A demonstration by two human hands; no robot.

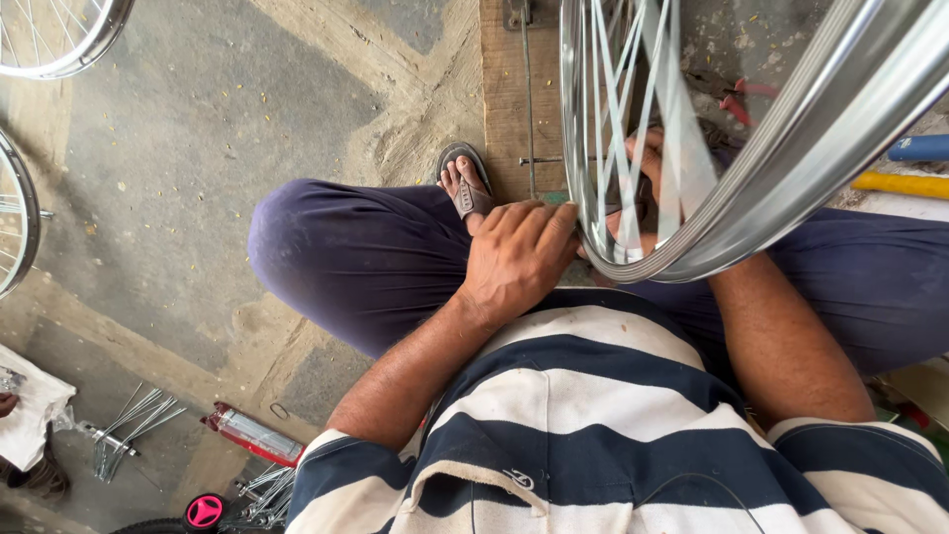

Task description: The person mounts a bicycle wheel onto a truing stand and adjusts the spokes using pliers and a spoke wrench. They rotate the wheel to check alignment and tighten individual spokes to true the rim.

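Observation:
A shiny metal bicycle wheel rim (pixel 791 148) with thin spokes (pixel 618 119) stands upright in front of me, between my knees. My left hand (pixel 519 257) rests on the near edge of the rim at its lowest part, fingers curled against the metal. Behind the spokes my right hand (pixel 647 163) reaches inside the wheel; the rim hides much of it, and what its fingers hold cannot be made out. I sit in dark blue trousers and a striped shirt, with my sandalled foot (pixel 465 183) on a wooden board (pixel 509 89).
Two more spoked wheels (pixel 20 218) lean at the left edge. Loose spokes (pixel 133 420) lie on the concrete floor beside a red-capped clear bottle (pixel 252 435) and a white cloth (pixel 30 405). Blue and yellow tubes (pixel 914 163) lie at the right.

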